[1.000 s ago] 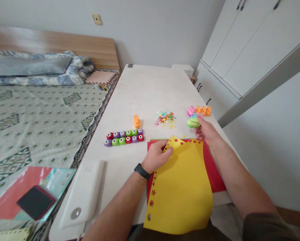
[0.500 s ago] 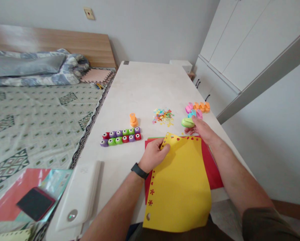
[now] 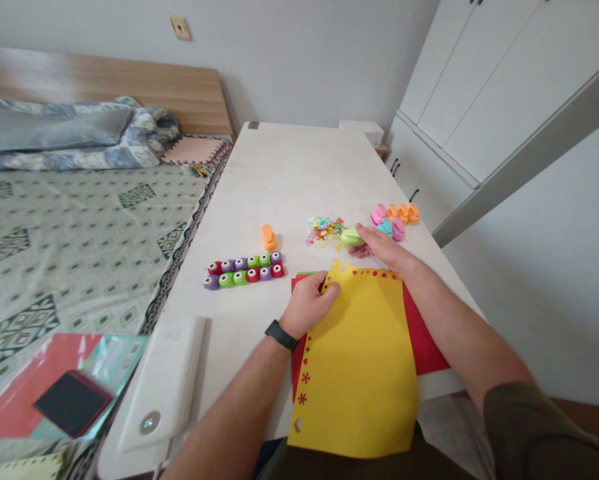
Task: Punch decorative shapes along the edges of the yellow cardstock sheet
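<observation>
At the near end of the long white desk [image 3: 299,173], a bright yellow sheet of paper [image 3: 359,360] is held over a red sheet of paper [image 3: 427,343], which is left uncovered along parts of both sides. The left and top edges of the yellow sheet are pierced by rows of cut-outs; hearts and asterisk-like flowers can be made out on the left, mostly filled with red from beneath, and a larger hole is seen near the lower left corner. The paper is slightly bowed, its upper edge waved.

By the left hand [image 3: 309,303], the sheet is pinched near its upper left corner, the thumb laid on top and the other fingers partly hidden. By the right hand [image 3: 379,247], a rounded light green plastic punch [image 3: 350,237] is gripped, the fingers closed about it and the thumb on its upper side. It is held beyond the sheet's top edge, just beside a heap of multicoloured paper confetti [image 3: 324,229]; whether the desk is touched by it cannot be told.

Half a second earlier, the green punch was held farther right, close to the blue plastic punch [image 3: 385,229] and the pink plastic punch [image 3: 398,230]. Both are now more fully exposed, while the left hand's pinch is unchanged.
</observation>
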{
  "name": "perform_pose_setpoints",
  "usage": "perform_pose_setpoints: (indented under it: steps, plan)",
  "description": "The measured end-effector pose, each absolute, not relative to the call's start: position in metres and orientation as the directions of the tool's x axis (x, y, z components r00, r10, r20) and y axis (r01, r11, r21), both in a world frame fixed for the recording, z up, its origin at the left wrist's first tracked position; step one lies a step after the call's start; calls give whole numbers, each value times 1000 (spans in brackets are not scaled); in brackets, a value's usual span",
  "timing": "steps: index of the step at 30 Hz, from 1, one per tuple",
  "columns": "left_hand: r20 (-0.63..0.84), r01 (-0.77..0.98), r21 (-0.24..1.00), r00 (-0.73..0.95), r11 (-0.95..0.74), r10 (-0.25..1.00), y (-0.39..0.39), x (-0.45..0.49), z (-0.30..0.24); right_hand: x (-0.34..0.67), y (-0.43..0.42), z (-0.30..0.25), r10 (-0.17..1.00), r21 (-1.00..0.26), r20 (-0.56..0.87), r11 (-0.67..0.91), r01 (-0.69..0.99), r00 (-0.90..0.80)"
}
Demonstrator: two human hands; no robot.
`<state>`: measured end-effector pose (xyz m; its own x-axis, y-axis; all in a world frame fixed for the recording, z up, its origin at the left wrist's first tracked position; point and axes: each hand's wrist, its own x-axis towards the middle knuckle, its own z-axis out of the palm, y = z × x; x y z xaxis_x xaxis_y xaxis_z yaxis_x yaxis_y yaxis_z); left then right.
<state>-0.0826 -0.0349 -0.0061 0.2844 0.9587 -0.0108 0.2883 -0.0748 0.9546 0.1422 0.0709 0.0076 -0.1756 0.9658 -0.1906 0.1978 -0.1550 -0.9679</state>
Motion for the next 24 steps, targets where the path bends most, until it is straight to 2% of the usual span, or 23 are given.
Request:
perform_pose_setpoints:
  steps: [7, 16, 24]
  plan:
    - [-17, 317, 946, 267, -71, 964, -34, -83, -3, 112, 84, 15, 940, -982, -140, -92, 166, -311]
    - [23, 386, 916, 224, -110, 974, -32, -83, -8, 146, 70, 28, 995, -992, -50, -39, 124, -88]
    - [-13, 304, 947, 359, -103, 933, -36, -84, -2, 191, 41, 34, 1000, -988, -22, -20, 152, -12]
